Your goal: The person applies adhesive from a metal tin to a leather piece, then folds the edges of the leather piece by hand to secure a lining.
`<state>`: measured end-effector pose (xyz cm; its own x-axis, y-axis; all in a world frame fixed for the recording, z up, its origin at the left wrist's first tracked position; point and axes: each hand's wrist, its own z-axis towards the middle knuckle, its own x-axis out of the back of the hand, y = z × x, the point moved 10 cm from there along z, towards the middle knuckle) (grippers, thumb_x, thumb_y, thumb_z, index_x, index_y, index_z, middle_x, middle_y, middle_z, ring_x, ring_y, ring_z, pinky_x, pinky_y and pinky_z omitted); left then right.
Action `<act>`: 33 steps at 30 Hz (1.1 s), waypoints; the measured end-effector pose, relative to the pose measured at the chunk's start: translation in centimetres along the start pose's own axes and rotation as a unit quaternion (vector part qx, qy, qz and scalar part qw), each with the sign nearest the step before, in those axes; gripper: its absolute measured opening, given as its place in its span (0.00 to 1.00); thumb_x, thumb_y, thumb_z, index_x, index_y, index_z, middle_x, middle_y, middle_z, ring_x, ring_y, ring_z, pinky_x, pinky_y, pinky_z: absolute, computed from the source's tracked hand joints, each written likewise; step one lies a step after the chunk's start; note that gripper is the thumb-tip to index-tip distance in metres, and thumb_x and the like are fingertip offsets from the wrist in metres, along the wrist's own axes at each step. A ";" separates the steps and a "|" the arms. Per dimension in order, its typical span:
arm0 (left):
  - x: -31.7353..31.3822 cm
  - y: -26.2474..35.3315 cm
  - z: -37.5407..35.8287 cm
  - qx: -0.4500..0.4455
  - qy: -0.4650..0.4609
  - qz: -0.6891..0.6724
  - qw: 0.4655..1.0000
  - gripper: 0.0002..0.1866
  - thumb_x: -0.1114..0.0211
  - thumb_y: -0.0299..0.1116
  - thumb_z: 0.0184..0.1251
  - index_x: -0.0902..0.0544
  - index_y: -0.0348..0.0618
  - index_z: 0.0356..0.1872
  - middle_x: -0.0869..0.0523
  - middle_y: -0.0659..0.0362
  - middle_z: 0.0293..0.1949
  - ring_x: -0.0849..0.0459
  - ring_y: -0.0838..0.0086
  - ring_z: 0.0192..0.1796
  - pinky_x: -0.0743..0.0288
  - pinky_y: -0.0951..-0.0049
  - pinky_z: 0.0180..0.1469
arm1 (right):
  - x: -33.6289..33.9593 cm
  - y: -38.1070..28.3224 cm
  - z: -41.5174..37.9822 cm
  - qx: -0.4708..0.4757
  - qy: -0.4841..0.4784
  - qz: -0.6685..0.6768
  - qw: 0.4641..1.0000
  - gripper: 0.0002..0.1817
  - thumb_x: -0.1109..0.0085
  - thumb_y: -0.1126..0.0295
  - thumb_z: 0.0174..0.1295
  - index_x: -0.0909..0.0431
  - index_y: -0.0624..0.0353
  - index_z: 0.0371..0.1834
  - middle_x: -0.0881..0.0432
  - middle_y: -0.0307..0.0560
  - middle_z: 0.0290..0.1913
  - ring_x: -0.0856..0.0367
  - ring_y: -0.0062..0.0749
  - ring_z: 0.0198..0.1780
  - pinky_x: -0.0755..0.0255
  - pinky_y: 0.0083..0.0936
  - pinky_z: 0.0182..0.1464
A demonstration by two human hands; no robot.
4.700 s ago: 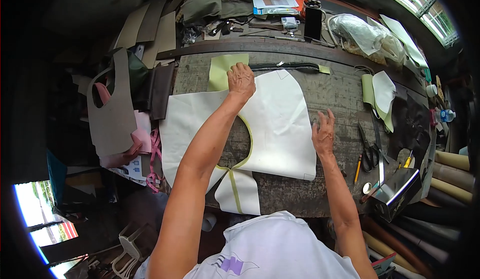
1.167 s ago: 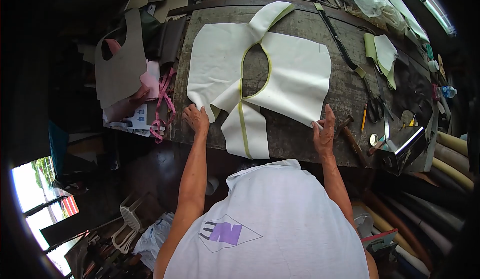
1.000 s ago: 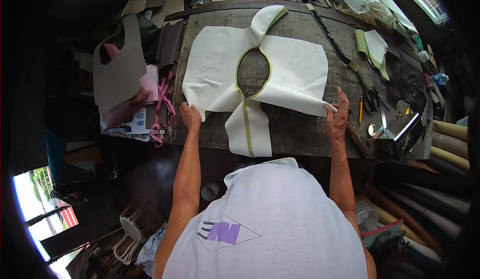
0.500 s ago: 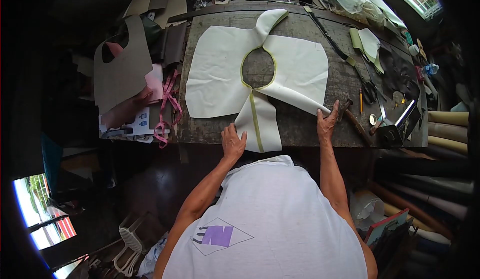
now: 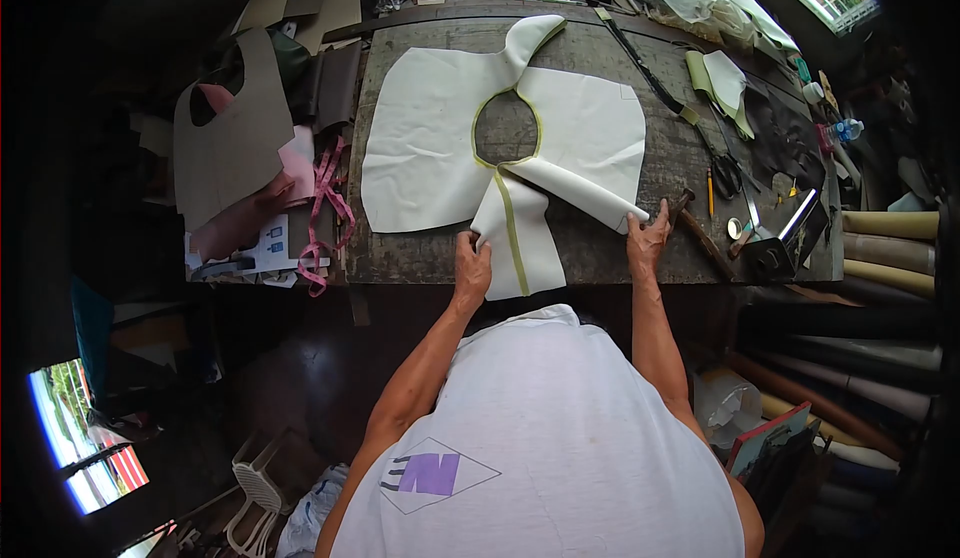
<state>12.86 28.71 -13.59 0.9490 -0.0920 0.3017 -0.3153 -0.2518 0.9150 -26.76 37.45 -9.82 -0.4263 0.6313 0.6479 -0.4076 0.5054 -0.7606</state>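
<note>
A large white sheet of leather-like material (image 5: 415,143) lies on the workbench, with a round opening edged in yellow-green. Its lower panel (image 5: 535,238) carries a yellow-green strip (image 5: 512,233) down its length and hangs toward the bench's front edge. My left hand (image 5: 473,270) pinches the left edge of that panel. On the other side, a long flap (image 5: 580,194) is folded over, and my right hand (image 5: 648,248) grips its outer end between thumb and fingers. Close beside the right hand lies a hammer (image 5: 705,243).
The wooden workbench (image 5: 400,263) bears scissors (image 5: 727,170), a pencil (image 5: 710,192), a tape roll (image 5: 735,228) and a dark strap (image 5: 645,73) on the right. A pink measuring tape (image 5: 326,208) and a grey cut piece (image 5: 235,148) lie left. Material rolls (image 5: 890,223) are stacked at right.
My left hand has moved up along the lower panel's edge and now pinches it. The folded flap at my right hand has opened out a little wider. The view has shifted slightly.
</note>
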 end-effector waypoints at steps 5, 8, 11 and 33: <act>2.1 2.5 0.7 -0.001 -0.034 -0.105 0.994 0.14 0.45 0.28 0.67 0.25 0.30 0.50 0.17 0.47 0.41 0.19 0.62 0.44 0.26 0.65 0.50 | 0.1 0.4 0.9 0.004 -0.006 0.090 0.996 0.44 0.31 0.67 0.58 0.43 0.53 0.78 0.30 0.61 0.62 0.29 0.53 0.63 0.33 0.43 0.65; 5.5 5.9 0.8 -0.017 -0.006 0.009 1.000 0.16 0.46 0.30 0.65 0.25 0.29 0.49 0.16 0.42 0.41 0.17 0.56 0.41 0.24 0.60 0.49 | 1.7 -0.6 0.7 0.028 -0.007 0.101 0.994 0.43 0.32 0.68 0.57 0.42 0.52 0.78 0.29 0.60 0.60 0.28 0.52 0.62 0.33 0.42 0.64; 7.5 8.3 0.1 -0.008 -0.001 0.118 0.993 0.17 0.45 0.32 0.64 0.25 0.28 0.49 0.16 0.38 0.42 0.15 0.48 0.44 0.24 0.57 0.50 | 4.0 -2.5 -0.6 0.049 -0.017 0.016 0.999 0.42 0.34 0.71 0.58 0.41 0.50 0.77 0.31 0.59 0.61 0.29 0.53 0.63 0.34 0.44 0.66; -6.1 13.4 9.8 -0.302 -0.210 0.391 0.844 0.13 0.39 0.38 0.64 0.12 0.46 0.43 0.13 0.54 0.43 0.21 0.57 0.56 0.34 0.55 0.61 | -8.0 -16.1 -13.5 0.388 -0.174 -0.026 0.905 0.23 0.42 0.84 0.60 0.25 0.61 0.60 0.31 0.57 0.67 0.21 0.48 0.57 0.21 0.37 0.56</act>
<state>2.82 16.43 -5.81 0.3267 -0.3671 0.8709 -0.6620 0.5688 0.4881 -5.89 32.22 -3.36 -0.5628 0.3272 0.7591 -0.8217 -0.1217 -0.5567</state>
